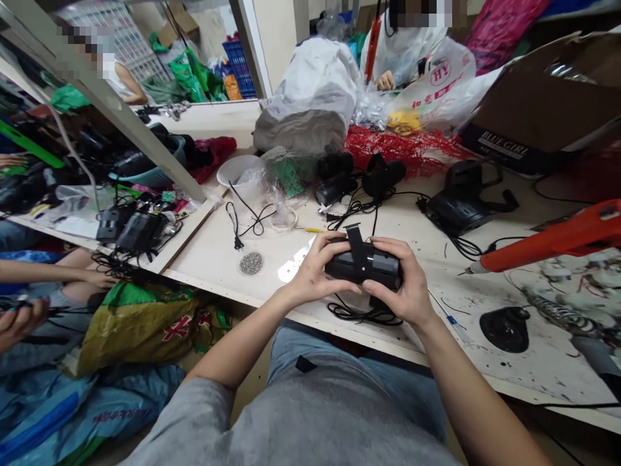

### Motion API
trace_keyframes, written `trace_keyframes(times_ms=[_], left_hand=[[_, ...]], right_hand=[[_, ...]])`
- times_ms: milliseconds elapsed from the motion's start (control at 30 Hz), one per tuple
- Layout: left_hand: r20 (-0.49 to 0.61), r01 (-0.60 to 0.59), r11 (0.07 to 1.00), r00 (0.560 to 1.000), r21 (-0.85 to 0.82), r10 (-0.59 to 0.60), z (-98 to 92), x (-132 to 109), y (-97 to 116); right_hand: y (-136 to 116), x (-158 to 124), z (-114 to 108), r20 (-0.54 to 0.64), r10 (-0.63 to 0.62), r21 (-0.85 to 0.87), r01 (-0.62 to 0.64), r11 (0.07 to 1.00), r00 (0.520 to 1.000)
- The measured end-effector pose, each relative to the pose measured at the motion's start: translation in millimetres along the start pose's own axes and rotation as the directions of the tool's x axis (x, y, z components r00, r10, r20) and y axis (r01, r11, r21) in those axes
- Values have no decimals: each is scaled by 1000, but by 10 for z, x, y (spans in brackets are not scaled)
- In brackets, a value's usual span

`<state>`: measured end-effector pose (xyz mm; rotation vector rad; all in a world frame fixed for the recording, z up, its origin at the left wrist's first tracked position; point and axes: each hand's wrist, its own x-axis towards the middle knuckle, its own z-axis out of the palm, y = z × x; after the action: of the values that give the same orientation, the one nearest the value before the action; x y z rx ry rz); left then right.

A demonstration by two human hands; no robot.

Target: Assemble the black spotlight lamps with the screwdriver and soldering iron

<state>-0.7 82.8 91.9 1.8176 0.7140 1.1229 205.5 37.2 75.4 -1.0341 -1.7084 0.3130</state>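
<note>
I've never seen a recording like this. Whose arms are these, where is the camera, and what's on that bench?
There is no machine here. This one picture comes from a camera worn on a person's head, looking forward and down, so the arms at the bottom are the wearer's own. The left hand and right hand both hold a black cylindrical device, with a black cable lying beneath it. On the pale workbench lie more black devices, what looks like an orange-handled soldering iron, and a round pad of metal wool. The hand at the far left edge belongs to another person nearby.
</note>
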Motion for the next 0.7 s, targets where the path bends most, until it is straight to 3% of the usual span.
trace_keyframes(times_ms=[67, 133, 233, 333, 500, 700], left_hand=[[-59, -152, 971, 985, 185, 165, 44, 11, -101], [-106, -271, 898, 940, 347, 325, 109, 15, -158], [-152, -332, 841, 890, 428, 429, 217, 24, -124], [-203, -321, 856, 881, 405, 426, 305, 37, -27], [-320, -287, 893, 859, 347, 400, 396, 74, 61], [-456, -284, 916, 800, 283, 389, 524, 133, 81]], right_hand=[[-39, 45, 21, -56, -5, -86, 0, 996, 998], [-81, 98, 59, -175, -7, -113, -13, 993, 985], [-102, 186, 132, -328, -8, -18, 2, 1000, 945], [-80, 265, 187, -382, 2, 67, 25, 997, 924], [-120, 354, 196, -374, 52, 178, 16, 984, 926], [-198, 417, 174, -427, 33, 105, 13, 994, 903]])
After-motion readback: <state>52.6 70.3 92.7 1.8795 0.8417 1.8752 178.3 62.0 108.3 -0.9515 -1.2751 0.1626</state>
